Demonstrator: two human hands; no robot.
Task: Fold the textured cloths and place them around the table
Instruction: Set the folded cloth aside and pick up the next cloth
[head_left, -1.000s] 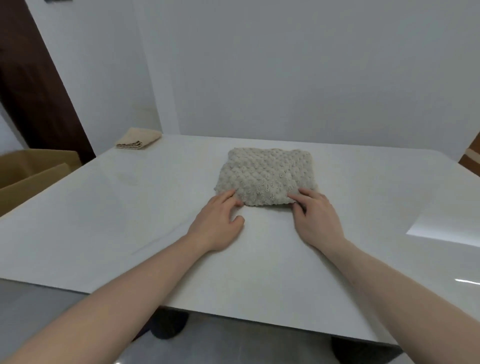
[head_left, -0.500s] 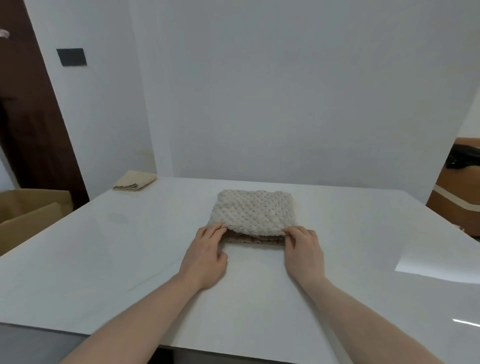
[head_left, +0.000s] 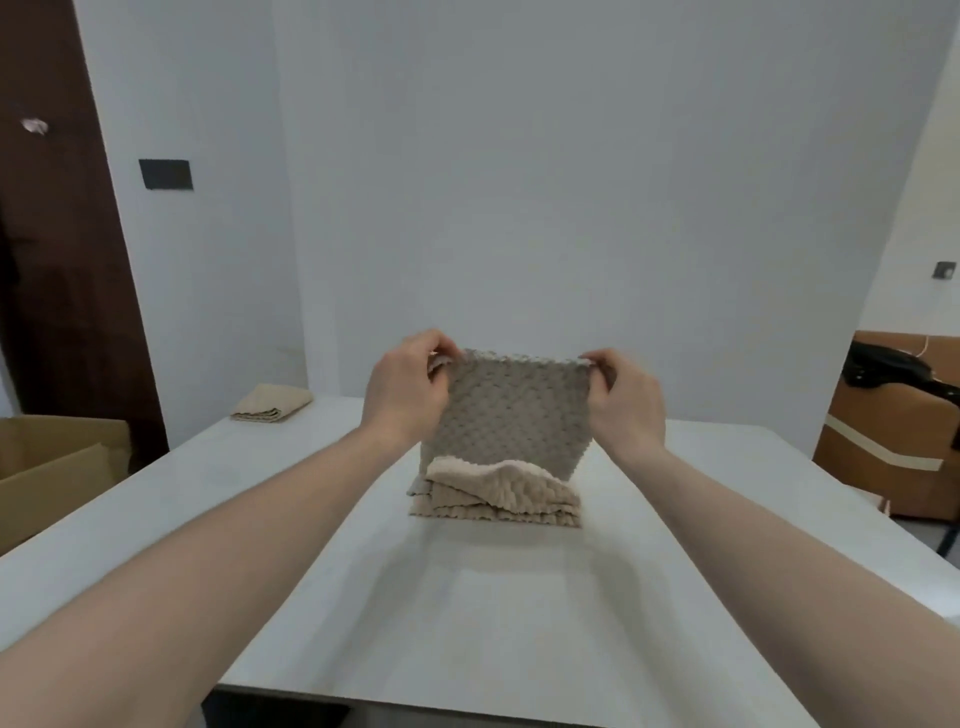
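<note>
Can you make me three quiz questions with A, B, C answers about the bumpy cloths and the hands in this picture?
1. Where is the folded beige cloth that nobody is touching?
A. at the far left corner of the table
B. in the cardboard box
C. on the floor

2. What colour is the cloth being lifted?
A. bright red
B. grey
C. dark blue

3. What are the hands doing with the grey cloth?
A. lying flat on the table beside it
B. pinching its top corners and holding it up
C. only one hand touches it

Answers:
1 A: it lies on the far left corner, apart from the hands.
2 B: it is grey, above beige cloths stacked beneath.
3 B: the left hand and right hand each pinch a top corner.
</note>
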